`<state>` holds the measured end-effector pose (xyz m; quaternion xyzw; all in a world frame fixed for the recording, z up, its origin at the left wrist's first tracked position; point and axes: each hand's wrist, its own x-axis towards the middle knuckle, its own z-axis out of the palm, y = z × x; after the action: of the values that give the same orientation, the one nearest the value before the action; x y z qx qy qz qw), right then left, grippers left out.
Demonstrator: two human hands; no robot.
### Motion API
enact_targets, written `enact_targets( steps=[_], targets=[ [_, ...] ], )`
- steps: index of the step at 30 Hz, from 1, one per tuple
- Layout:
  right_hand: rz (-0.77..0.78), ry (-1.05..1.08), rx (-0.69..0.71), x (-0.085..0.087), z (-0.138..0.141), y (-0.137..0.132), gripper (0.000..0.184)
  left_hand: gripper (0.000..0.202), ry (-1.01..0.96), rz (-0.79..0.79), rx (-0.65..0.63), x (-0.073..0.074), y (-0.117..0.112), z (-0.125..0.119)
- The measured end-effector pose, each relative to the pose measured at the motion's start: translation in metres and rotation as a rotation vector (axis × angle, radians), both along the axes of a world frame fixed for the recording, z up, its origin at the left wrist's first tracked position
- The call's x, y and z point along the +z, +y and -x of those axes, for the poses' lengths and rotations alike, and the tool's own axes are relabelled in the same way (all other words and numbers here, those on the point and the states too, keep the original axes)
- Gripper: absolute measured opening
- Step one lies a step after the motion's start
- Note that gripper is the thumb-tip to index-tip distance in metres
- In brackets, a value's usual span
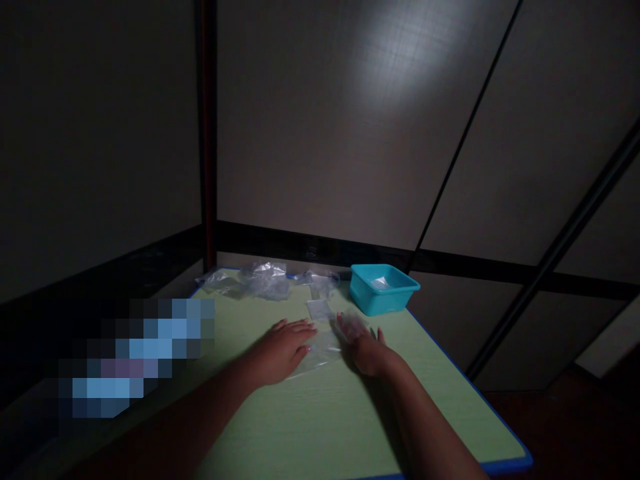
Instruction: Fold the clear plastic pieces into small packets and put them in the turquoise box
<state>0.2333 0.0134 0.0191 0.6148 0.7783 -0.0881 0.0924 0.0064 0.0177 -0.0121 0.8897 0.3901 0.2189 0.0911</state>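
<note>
My left hand (287, 348) lies flat on the table with its fingers stretched to the right. Its fingers and thumb rest at the edge of a clear plastic bag (323, 355) spread on the surface. Just across from it, my right hand (369, 352) grips crumpled clear plastic (353, 325), which partly covers its fingers. Whether this plastic is part of the flat bag I cannot tell. Beyond both hands lies a small flat translucent packet (319, 309).
Several crumpled clear plastic bags (265, 280) lie along the table's far edge. A turquoise basket (383, 300) with something whitish inside stands at the back right. The light green table (300, 427) has a blue rim; panelled walls (320, 147) rise behind it. A pixelated patch covers the left side.
</note>
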Motion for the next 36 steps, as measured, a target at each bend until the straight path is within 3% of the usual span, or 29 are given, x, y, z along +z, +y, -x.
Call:
enact_targets(
  steps=[4, 8, 15, 22, 36],
  targets=[
    [-0.029, -0.013, -0.012, -0.003, -0.001, 0.001, 0.085, 0.037, -0.069, -0.085, 0.088, -0.001, 0.004, 0.002],
    [-0.018, 0.012, -0.005, -0.005, -0.003, 0.003, 0.087, 0.035, -0.123, -0.124, 0.098, 0.003, 0.006, 0.003],
    [-0.003, -0.025, 0.019, -0.005, -0.002, 0.004, 0.088, 0.032, -0.116, -0.09, 0.063, 0.009, 0.003, 0.002],
    [0.001, -0.014, 0.027, -0.006, -0.003, 0.005, 0.088, 0.049, -0.005, -0.034, 0.058, 0.006, 0.001, 0.004],
    [0.004, 0.024, 0.023, -0.001, -0.001, 0.002, 0.085, 0.049, 0.02, 0.006, 0.038, 0.003, 0.002, 0.005]
  ],
)
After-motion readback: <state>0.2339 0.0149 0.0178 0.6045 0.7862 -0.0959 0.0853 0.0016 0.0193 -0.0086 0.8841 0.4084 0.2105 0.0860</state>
